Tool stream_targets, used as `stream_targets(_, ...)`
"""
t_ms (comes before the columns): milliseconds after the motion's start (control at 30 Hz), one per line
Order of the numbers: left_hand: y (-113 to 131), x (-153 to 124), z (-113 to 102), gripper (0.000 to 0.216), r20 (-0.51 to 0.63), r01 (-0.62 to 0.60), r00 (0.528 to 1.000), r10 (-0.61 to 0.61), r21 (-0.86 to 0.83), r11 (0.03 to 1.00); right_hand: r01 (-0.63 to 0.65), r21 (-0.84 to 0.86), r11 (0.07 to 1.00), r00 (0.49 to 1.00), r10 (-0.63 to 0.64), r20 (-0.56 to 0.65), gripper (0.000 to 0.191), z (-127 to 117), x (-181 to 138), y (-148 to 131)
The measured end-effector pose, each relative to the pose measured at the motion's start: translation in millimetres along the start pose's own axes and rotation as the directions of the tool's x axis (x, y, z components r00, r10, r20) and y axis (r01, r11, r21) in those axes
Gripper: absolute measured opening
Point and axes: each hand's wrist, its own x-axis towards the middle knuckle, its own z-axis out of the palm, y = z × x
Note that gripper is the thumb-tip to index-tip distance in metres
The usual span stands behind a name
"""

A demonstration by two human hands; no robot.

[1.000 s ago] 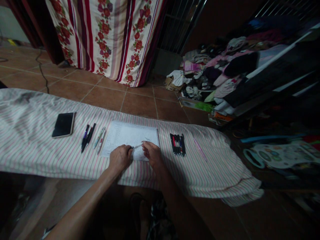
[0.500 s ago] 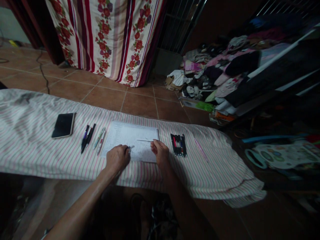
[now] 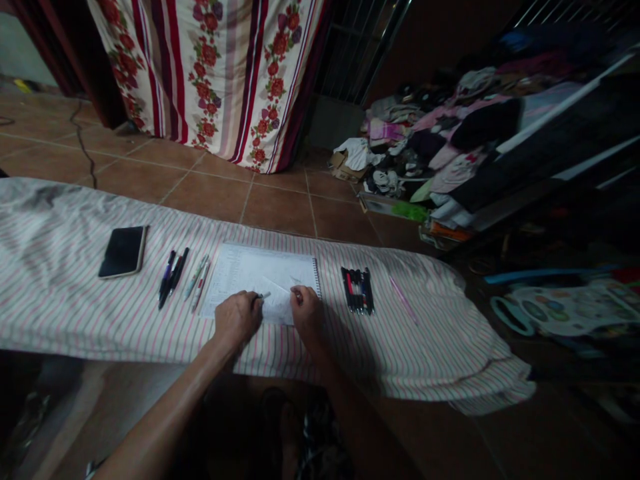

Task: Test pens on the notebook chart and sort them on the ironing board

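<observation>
An open spiral notebook [image 3: 240, 267] with writing on its page lies on the striped cloth, its wire binding at the right. Over its lower left part, my left hand [image 3: 238, 317] is closed on a short pen piece [image 3: 266, 295], dark near the fingers with a pale grey end. My right hand [image 3: 307, 312], above the lower right of the page, pinches a thin white stick [image 3: 276, 285] that looks like a pen refill. The stick points left and slightly away from me. Its held end is hidden by my fingers.
Several pens [image 3: 174, 277] lie left of the notebook, beyond them a dark-screened tablet [image 3: 123, 251]. A row of pens [image 3: 357, 291] and a pink pen [image 3: 403, 300] lie to the right. A flowered curtain [image 3: 230, 80] and heaped clothes [image 3: 440, 133] are behind.
My right hand has moved left, closer to my left hand, and the white stick has tilted from nearly level to slanting. My left hand has hardly moved.
</observation>
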Motion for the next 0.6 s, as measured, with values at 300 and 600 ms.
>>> stream_targets(300, 2.6, -0.3, 2.2, 0.032, 0.013, -0.007, 1.0, 0.007, 0.007, 1.0, 0.143, -0.155, 0.978, 0.989, -0.136, 0.051, 0.016, -5.2, -4.8, -3.0)
stream_targets(600, 3.0, 0.6, 4.0, 0.032, 0.015, -0.015, 1.0, 0.015, 0.036, 0.999, 0.239, -0.174, 0.955, 0.971, -0.232, 0.059, 0.015, -6.3, -8.1, -3.5)
